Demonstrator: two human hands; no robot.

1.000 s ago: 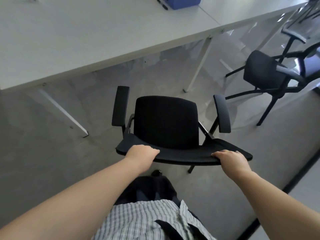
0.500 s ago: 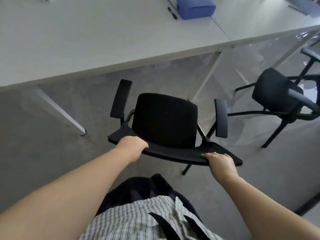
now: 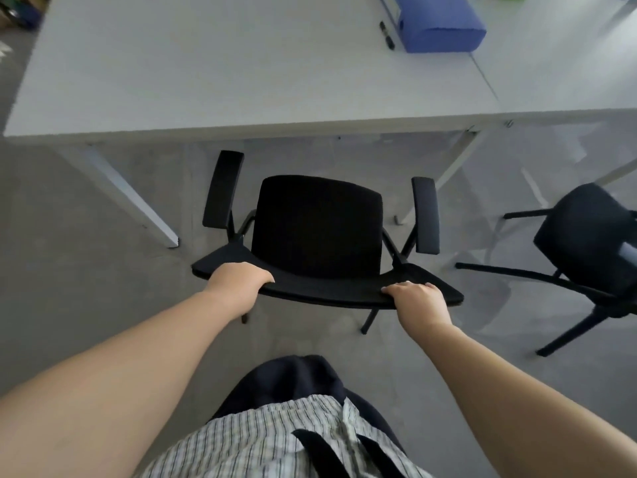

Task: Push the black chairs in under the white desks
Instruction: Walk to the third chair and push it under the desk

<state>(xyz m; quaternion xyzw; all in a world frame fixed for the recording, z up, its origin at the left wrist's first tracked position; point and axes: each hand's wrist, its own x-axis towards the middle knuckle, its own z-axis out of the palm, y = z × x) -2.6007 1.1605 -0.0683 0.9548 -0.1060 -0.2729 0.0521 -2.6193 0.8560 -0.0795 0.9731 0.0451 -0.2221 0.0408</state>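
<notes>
Grey concrete floor point(image 3: 86, 305) is running beneath a white desk point(image 3: 206, 81), with a second white desk point(image 3: 568, 63) butting against it at the right. Black armchair point(image 3: 320, 232) is standing just short of the first desk's front edge, between its two slanted white legs, seat facing the desk, armrests nearing the edge. Left hand point(image 3: 239, 281) is curling closed over the left part of the backrest's top edge; right hand point(image 3: 418, 301) is closing over the right part, fingers lying on top. Second black chair point(image 3: 586, 243) is sitting well out from the desks at the right. Blue binder point(image 3: 441, 22) and black marker point(image 3: 386, 35) are lying on the desk top.
</notes>
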